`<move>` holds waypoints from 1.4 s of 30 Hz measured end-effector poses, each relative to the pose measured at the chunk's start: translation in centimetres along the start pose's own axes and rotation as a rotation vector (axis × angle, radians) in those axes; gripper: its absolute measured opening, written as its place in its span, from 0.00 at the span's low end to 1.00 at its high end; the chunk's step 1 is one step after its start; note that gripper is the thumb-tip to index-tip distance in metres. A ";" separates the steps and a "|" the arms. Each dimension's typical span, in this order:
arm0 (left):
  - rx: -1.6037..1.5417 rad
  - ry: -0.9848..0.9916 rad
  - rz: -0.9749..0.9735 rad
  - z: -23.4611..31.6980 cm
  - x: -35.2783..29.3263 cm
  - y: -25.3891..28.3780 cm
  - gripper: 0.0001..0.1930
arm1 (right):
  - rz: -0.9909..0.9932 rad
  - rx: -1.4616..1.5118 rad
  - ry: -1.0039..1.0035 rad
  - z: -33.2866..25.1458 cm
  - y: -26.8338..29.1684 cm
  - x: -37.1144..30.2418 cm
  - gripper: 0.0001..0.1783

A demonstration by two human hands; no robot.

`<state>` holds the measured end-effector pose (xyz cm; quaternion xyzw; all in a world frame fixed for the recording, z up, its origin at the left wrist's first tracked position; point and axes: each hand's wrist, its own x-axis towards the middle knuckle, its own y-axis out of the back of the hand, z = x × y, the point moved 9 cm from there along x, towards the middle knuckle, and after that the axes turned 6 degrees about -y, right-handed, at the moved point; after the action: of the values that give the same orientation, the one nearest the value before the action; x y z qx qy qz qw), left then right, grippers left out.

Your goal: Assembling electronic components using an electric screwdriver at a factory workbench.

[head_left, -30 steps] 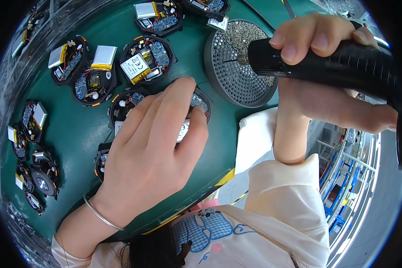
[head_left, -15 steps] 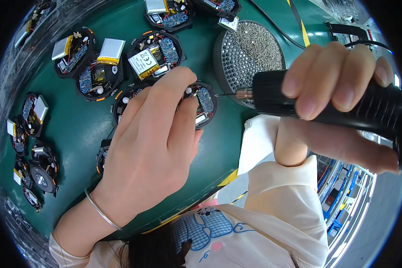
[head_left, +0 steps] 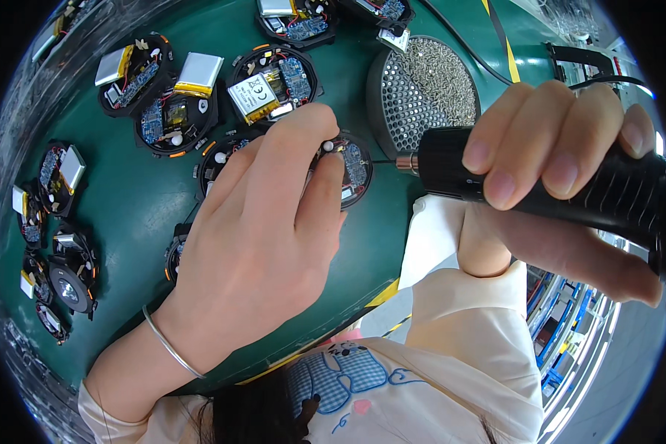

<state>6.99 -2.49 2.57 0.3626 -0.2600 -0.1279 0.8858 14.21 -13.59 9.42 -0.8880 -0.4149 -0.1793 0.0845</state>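
My left hand (head_left: 263, 229) is closed around a round black device housing (head_left: 357, 172) with a blue circuit board in it. Its thumb and index finger press at the housing's near side and hide much of it. My right hand (head_left: 551, 163) is wrapped around a black electric screwdriver (head_left: 448, 164), held almost level. The thin bit points left at the housing's right edge; whether it touches a screw I cannot tell. Just beyond the bit stands a round grey screw tray (head_left: 399, 111) with a perforated plate and a heap of small screws.
More open housings with boards and silver battery packs lie around, such as one beyond my left hand (head_left: 277, 83) and a cluster at the left (head_left: 70, 270). A black cable (head_left: 459, 41) crosses the green bench mat (head_left: 133, 244). Yellow-black tape marks the near edge.
The bench and my left hand with the housing sit slightly further right in the picture. The screwdriver has hardly shifted, and its bit now lies closer against the housing's right side.
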 end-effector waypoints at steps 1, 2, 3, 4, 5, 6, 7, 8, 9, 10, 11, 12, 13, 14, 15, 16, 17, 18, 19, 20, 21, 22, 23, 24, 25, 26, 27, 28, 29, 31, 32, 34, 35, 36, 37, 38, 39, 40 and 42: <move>0.000 -0.004 0.003 0.0 0.0 0.0 0.23 | 0.007 -0.012 -0.022 0.2 -0.2 0.0 0.27; -0.001 -0.003 0.003 0.0 0.1 0.0 0.23 | 0.016 -0.020 -0.042 0.4 -0.2 0.0 0.26; 0.006 -0.004 0.002 0.0 0.1 0.0 0.23 | 0.026 -0.038 -0.074 0.8 -0.5 0.0 0.25; 0.009 -0.003 0.003 0.1 0.1 0.0 0.23 | 0.043 -0.061 -0.119 1.1 -0.6 0.0 0.25; 0.005 -0.001 0.004 0.0 0.1 0.0 0.23 | 0.063 -0.082 -0.160 1.3 -0.5 0.0 0.24; -0.007 -0.005 0.021 0.0 0.1 0.1 0.23 | 0.089 -0.117 -0.214 1.5 -0.5 0.0 0.23; -0.020 -0.011 0.039 0.1 0.1 0.2 0.22 | 0.089 -0.163 -0.258 1.5 -0.6 0.1 0.23; -0.013 -0.005 0.039 0.0 0.1 0.3 0.22 | 0.062 -0.210 -0.286 1.9 -0.8 0.3 0.22; -0.016 0.011 0.026 -0.2 0.2 0.2 0.22 | -0.222 -0.494 -0.233 0.4 -2.1 1.7 0.16; -0.028 0.017 0.017 -0.1 0.3 0.2 0.22 | -0.230 -0.438 -0.211 0.1 -2.5 1.4 0.17; -0.031 0.013 0.020 0.0 0.3 0.3 0.22 | -0.214 -0.383 -0.190 0.1 -2.7 1.3 0.19; -0.029 0.004 0.022 0.1 0.3 0.3 0.22 | -0.156 -0.269 -0.156 0.1 -2.8 0.9 0.22; -0.020 -0.002 0.022 0.1 0.3 0.3 0.22 | -0.125 -0.195 -0.124 0.2 -2.7 0.6 0.24; -0.018 -0.002 0.021 0.1 0.2 0.3 0.22 | -0.107 -0.138 -0.102 0.3 -2.7 0.5 0.27; -0.017 0.007 0.009 0.1 0.2 0.3 0.22 | -0.094 -0.090 -0.083 0.3 -2.4 0.4 0.29; -0.020 0.011 -0.002 0.0 0.3 0.2 0.22 | -0.081 -0.058 -0.067 0.3 -2.0 0.3 0.32; -0.022 0.005 -0.002 0.1 0.3 0.1 0.22 | -0.069 -0.023 -0.056 0.2 -1.7 0.3 0.35; -0.022 -0.003 -0.005 0.1 0.3 0.0 0.22 | -0.057 0.004 -0.046 0.1 -1.1 0.2 0.38; -0.023 -0.013 -0.006 0.1 0.3 0.0 0.22 | -0.038 0.034 -0.043 -0.2 -0.6 0.1 0.41; -0.028 -0.022 -0.008 0.1 0.4 -0.1 0.22 | -0.017 0.061 -0.041 -0.5 0.2 0.0 0.43; -0.051 -0.025 -0.014 0.1 0.4 -0.2 0.22 | -0.002 0.076 -0.032 -0.8 1.3 -0.1 0.46; -0.045 -0.006 -0.019 0.1 0.2 0.3 0.22 | -0.009 0.101 -0.017 -1.0 1.9 0.1 0.49; -0.048 -0.013 -0.022 0.3 0.3 0.2 0.22 | -0.044 0.042 0.048 -1.7 2.8 0.0 0.50; -0.044 -0.013 -0.037 0.4 0.4 0.1 0.22 | -0.079 -0.017 0.113 -2.2 3.8 -0.1 0.50; -0.042 -0.013 -0.055 0.4 0.4 -0.1 0.22 | -0.068 -0.062 0.148 -2.2 3.9 -0.3 0.51; -0.045 -0.020 -0.059 0.4 0.5 -0.1 0.22 | -0.061 -0.067 0.148 -2.0 4.1 -0.2 0.51; -0.035 -0.022 -0.070 0.4 0.5 -0.2 0.22 | -0.116 -0.133 0.154 -2.0 3.6 0.0 0.51; -0.026 -0.021 -0.080 0.4 0.5 -0.3 0.22 | -0.172 -0.196 0.158 -1.8 3.0 0.2 0.52; -0.028 -0.026 -0.083 0.4 0.5 -0.4 0.22 | -0.176 -0.174 0.165 -1.5 2.7 0.3 0.53; -0.030 -0.016 -0.083 0.4 0.6 -0.4 0.22 | -0.177 -0.164 0.172 -0.9 1.9 0.5 0.53; -0.028 -0.016 -0.085 0.4 0.6 -0.4 0.22 | -0.175 -0.157 0.171 -0.7 1.5 0.4 0.53; -0.018 -0.012 -0.094 0.4 0.5 -0.4 0.22 | -0.164 -0.156 0.176 -0.5 0.8 0.4 0.53; -0.020 -0.013 -0.094 0.4 0.5 -0.4 0.22 | -0.158 -0.159 0.176 -0.4 0.7 0.4 0.53; -0.017 -0.021 -0.086 0.5 0.6 -0.4 0.22 | -0.152 -0.168 0.179 -0.6 0.7 0.5 0.53; -0.011 -0.027 -0.077 0.5 0.5 -0.4 0.22 | -0.151 -0.176 0.183 -0.7 0.8 0.5 0.53; -0.009 -0.024 -0.076 0.4 0.4 -0.5 0.22 | -0.151 -0.192 0.189 -0.9 1.3 0.7 0.53; -0.012 -0.031 -0.054 0.4 0.3 -0.5 0.22 | -0.160 -0.202 0.193 -1.2 1.4 0.5 0.53; -0.014 -0.037 -0.030 0.4 0.3 -0.3 0.22 | -0.160 -0.207 0.196 -1.6 1.8 0.3 0.53; -0.004 -0.049 -0.018 0.4 0.2 -0.2 0.21 | -0.160 -0.212 0.204 -2.3 1.9 0.1 0.53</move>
<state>6.92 -2.98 2.78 0.3601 -0.2779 -0.1452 0.8787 15.18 -15.46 11.54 -0.8332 -0.4523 -0.3176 0.0177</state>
